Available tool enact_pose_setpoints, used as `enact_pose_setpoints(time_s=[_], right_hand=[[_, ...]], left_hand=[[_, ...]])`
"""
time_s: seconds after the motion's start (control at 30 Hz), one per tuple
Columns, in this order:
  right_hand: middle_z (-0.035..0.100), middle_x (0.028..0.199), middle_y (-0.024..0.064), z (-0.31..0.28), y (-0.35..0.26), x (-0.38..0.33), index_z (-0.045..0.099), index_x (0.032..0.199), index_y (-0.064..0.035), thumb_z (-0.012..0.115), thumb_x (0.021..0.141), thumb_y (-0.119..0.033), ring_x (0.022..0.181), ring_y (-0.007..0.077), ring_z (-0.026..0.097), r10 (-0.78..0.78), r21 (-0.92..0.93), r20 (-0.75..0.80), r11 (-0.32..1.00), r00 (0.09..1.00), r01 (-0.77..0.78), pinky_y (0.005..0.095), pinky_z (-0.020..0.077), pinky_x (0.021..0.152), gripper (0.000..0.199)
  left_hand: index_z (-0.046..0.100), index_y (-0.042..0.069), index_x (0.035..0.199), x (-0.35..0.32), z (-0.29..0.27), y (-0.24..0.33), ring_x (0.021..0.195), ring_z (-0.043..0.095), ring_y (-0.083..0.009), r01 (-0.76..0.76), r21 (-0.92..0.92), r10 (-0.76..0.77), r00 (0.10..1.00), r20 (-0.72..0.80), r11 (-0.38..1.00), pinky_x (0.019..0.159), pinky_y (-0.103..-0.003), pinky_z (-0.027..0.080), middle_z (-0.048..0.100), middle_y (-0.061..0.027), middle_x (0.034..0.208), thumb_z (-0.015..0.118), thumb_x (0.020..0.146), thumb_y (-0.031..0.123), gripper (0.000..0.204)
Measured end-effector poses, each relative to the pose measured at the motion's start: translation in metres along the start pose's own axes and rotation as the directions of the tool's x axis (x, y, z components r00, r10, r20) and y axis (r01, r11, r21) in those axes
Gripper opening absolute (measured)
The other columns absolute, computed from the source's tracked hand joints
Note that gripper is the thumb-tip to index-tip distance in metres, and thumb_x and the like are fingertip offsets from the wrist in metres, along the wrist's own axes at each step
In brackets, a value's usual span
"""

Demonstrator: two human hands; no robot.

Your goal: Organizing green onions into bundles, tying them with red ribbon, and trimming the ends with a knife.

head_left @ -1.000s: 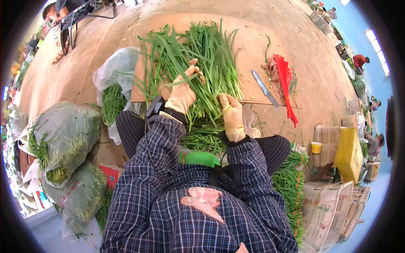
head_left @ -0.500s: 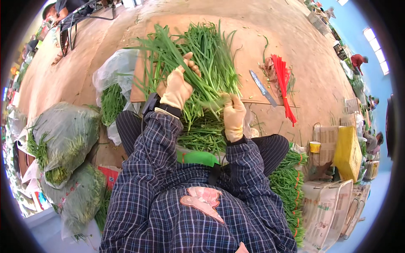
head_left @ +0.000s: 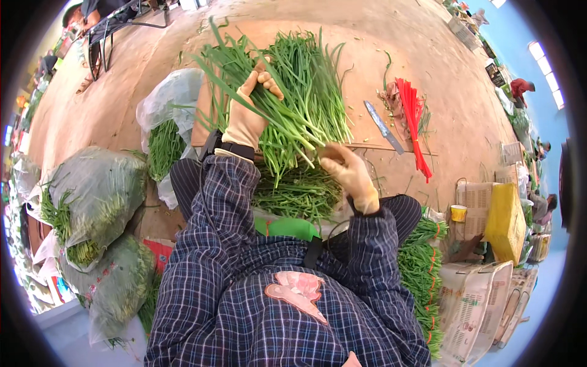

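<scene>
Gripped a loose bunch of long, flat green leaves with pale, slender stalk ends in the cream-gloved left hand, with fingers curled round its middle. Held it above the left half of a flat tan board, slanting from the tips on the far left side down to the pale ends by the near edge. Had the cream-gloved right hand just beside those ends, with fingers half bent; could not tell, through the blur, whether pinching a stray leaf or nothing.

Saw a thick heap of similar bright green leaves across the board's middle, and a tangled dark green mound of thin leaves below the near edge. Noted, toward the near right corner, a long grey metal knife and a sheaf of thin bright red strips reaching past the near edge.

Judged the bunch light, limp at the tips, firmer toward the pale ends, probably slippery if moist, and easily bruised. Reckoned the firmer lower stretch best for taking hold, with a loose full wrap rather than a hard pinch.
</scene>
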State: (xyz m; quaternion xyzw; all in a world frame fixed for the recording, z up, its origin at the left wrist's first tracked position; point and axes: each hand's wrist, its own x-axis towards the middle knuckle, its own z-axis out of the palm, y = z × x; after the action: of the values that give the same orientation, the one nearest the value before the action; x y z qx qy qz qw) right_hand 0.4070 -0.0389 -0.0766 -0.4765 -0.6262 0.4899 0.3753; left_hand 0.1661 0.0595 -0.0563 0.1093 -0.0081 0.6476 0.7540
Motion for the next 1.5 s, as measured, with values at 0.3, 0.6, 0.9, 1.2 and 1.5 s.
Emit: enact_pose_setpoints(time_s=[0.3, 0.6, 0.9, 1.2, 1.5], right_hand=[[0.063, 0.107, 0.0098, 0.058, -0.009, 0.028, 0.056, 0.114, 0.0022, 0.058, 0.087, -0.008, 0.094, 0.0196, 0.061, 0.314, 0.860, -0.039, 0.494, 0.949, -0.128, 0.0307, 0.0487, 0.083, 0.030], [0.068, 0.085, 0.0065, 0.031, 0.009, 0.002, 0.067, 0.088, -0.0005, 0.067, 0.078, -0.006, 0.078, 0.0118, 0.060, 0.200, 0.405, -0.124, 0.904, 0.972, -0.134, 0.0238, 0.0464, 0.074, 0.012], [0.067, 0.082, 0.0124, 0.000, 0.002, -0.006, 0.055, 0.120, -0.0100, 0.064, 0.080, -0.021, 0.077, 0.0270, 0.065, 0.205, -0.543, 0.046, 0.826, 0.978, -0.148, 0.0356, 0.0497, 0.069, 0.042], [0.026, 0.145, 0.0121, 0.125, -0.020, 0.020, 0.018, 0.143, -0.0087, 0.031, 0.090, -0.061, 0.132, 0.0281, 0.028, 0.179, 0.756, -0.055, 0.650, 0.982, -0.076, 0.0436, 0.0231, 0.108, 0.075], [0.036, 0.138, 0.0112, 0.143, -0.019, 0.041, 0.028, 0.139, -0.0059, 0.035, 0.099, -0.036, 0.123, 0.0249, 0.040, 0.051, 0.824, 0.129, 0.551, 0.990, -0.135, 0.0378, 0.0350, 0.101, 0.051]], left_hand=[[0.043, 0.003, 0.130, -0.011, -0.001, -0.018, 0.081, 0.054, -0.0146, 0.024, 0.155, -0.042, 0.993, 0.113, 0.988, 0.088, -0.039, 0.048, 0.054, 0.0040, 0.081, 0.056, 0.090, 0.021, 0.046], [0.045, -0.003, 0.127, -0.013, -0.006, 0.004, 0.074, 0.062, -0.0188, -0.047, 0.098, 0.052, 0.997, -0.052, 0.994, 0.089, -0.039, 0.050, 0.059, -0.0027, 0.069, 0.050, 0.093, 0.017, 0.039], [0.035, -0.001, 0.134, -0.037, 0.000, 0.063, 0.056, 0.041, -0.0068, 0.072, 0.224, -0.071, 0.997, -0.010, 0.972, 0.053, -0.022, 0.037, 0.041, 0.0031, 0.069, 0.048, 0.095, 0.018, 0.045], [0.049, 0.004, 0.112, -0.043, -0.019, 0.068, 0.058, 0.047, -0.0119, -0.063, 0.308, 0.192, 0.891, -0.411, 0.949, 0.058, -0.029, 0.043, 0.047, 0.0011, 0.072, 0.045, 0.094, 0.018, 0.023], [0.055, 0.003, 0.106, -0.044, -0.015, 0.066, 0.060, 0.049, -0.0108, -0.115, 0.349, 0.263, 0.871, -0.414, 0.930, 0.057, -0.024, 0.047, 0.050, 0.0009, 0.072, 0.053, 0.091, 0.018, 0.021]])
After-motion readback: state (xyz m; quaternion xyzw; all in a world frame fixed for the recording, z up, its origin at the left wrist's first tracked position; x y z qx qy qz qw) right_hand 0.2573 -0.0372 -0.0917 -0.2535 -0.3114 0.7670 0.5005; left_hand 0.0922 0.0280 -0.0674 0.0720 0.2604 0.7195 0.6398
